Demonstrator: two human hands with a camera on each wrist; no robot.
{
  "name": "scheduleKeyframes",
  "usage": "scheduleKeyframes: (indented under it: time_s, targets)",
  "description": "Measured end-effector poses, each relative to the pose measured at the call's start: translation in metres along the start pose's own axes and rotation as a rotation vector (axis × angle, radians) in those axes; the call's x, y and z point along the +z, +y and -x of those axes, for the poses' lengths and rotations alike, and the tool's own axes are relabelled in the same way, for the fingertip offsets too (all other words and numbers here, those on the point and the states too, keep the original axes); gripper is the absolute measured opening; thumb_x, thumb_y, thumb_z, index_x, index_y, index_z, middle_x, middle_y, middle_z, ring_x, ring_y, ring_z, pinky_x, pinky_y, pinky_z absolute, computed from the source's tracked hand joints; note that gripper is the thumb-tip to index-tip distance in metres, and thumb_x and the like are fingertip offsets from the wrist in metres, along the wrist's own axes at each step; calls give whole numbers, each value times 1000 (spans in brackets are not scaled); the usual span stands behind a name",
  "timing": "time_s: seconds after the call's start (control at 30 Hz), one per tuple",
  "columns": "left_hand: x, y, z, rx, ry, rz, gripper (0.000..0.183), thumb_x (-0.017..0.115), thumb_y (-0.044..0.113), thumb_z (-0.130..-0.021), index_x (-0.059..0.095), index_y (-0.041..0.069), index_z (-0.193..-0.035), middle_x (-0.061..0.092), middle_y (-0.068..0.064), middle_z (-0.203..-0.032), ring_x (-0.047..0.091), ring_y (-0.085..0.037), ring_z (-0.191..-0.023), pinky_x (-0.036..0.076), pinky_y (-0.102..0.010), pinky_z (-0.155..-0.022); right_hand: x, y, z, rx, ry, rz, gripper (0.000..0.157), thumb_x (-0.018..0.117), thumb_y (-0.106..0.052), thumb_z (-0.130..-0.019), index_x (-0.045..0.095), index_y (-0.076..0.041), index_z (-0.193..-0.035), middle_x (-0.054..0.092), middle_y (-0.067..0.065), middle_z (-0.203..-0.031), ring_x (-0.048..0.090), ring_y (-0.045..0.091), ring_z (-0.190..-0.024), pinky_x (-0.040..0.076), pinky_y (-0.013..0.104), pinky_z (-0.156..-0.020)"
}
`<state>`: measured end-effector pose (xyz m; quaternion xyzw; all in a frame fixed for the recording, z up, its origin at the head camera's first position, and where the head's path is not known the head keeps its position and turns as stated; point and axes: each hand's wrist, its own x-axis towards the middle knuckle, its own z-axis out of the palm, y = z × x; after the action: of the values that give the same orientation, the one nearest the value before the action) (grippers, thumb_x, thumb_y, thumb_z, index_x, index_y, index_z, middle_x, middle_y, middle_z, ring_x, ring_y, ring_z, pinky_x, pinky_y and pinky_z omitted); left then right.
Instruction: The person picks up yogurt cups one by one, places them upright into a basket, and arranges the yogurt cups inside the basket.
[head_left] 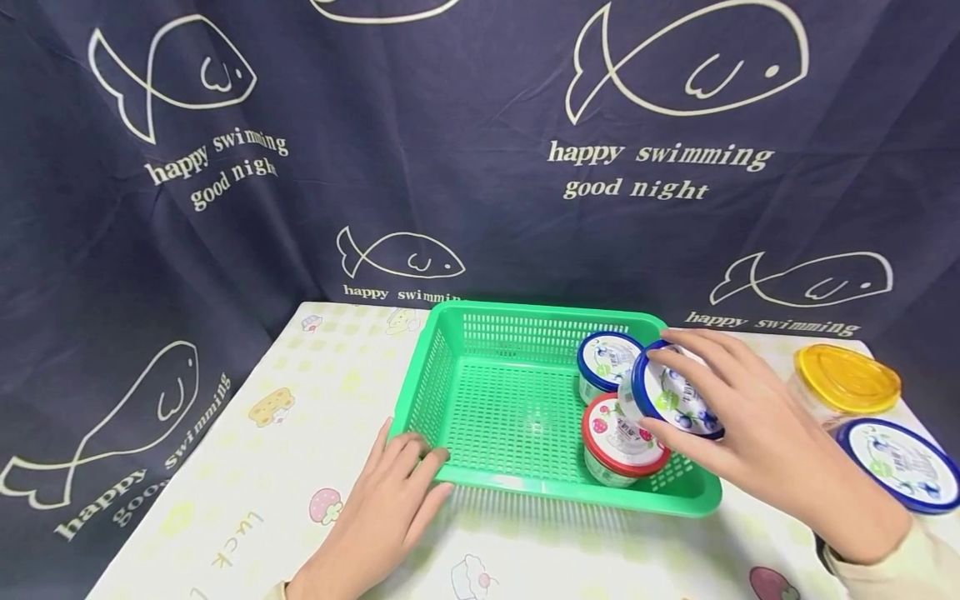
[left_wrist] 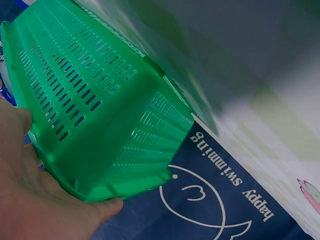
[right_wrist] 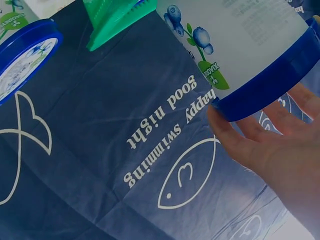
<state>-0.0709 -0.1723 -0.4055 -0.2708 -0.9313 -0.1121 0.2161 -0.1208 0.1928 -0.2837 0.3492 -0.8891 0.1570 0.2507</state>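
Basket of green plastic (head_left: 517,417) has the left hand (head_left: 390,496) gripping its near-left corner, likely for steadiness; over its right end, the right hand (head_left: 757,417) pinches a round white tub (right_wrist: 240,45) by its blue lid (right_wrist: 270,77).

The basket (head_left: 517,417) stands near the worktop's (head_left: 247,492) back edge, curtain (head_left: 480,150) behind. Its right end holds a front tub (head_left: 622,446) and rear tub (head_left: 609,358), my right hand's (head_left: 757,425) raised tub (head_left: 678,396) above; my left hand (head_left: 386,508) is at its front-left corner. Near the worktop's right edge, a far tub (head_left: 847,379) sits behind a near tub (head_left: 896,467).
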Motion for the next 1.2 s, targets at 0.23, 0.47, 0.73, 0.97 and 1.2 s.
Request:
scheduleKeyframes:
  time_s: [0.23,0.47,0.73,0.97,1.2]
  targets:
    - [-1,0,0,5,15,14,28,43,35,-93,56,17,-110,50,5,-102,41,-16,-111,10,-52,-108,2,-6,-14,-39,4,-15,64,74,-41,-66,55,-14,-121,47,5,-127,37,27,-120,28,37,-104]
    - [-2,-2,2,17,45,17,29,43,35,-93,56,16,-110,50,4,-102,42,-17,-110,11,-52,-108,12,-8,-26,-47,-58,-11,63,72,-45,-68,54,-18,-122,45,1,-127,38,22,-117,34,37,-98]
    - [2,-2,2,35,60,17,27,43,34,-93,56,17,-110,49,4,-100,43,-17,-109,15,-54,-107,19,-7,-27,-12,-110,-8,66,72,-46,-68,50,-22,-125,42,-2,-129,35,18,-119,42,43,-88]
    - [4,-3,2,43,77,16,28,43,34,-92,55,17,-110,49,3,-99,43,-18,-108,13,-52,-108,25,-4,-33,-18,-125,-13,67,70,-48,-70,47,-24,-128,42,-2,-129,35,19,-120,39,43,-92]
    - [3,-4,3,40,75,22,28,42,34,-93,55,16,-110,49,4,-99,43,-18,-108,12,-52,-108,27,-3,-40,-86,-93,-22,67,71,-45,-70,47,-23,-129,44,4,-127,37,24,-117,35,43,-94]
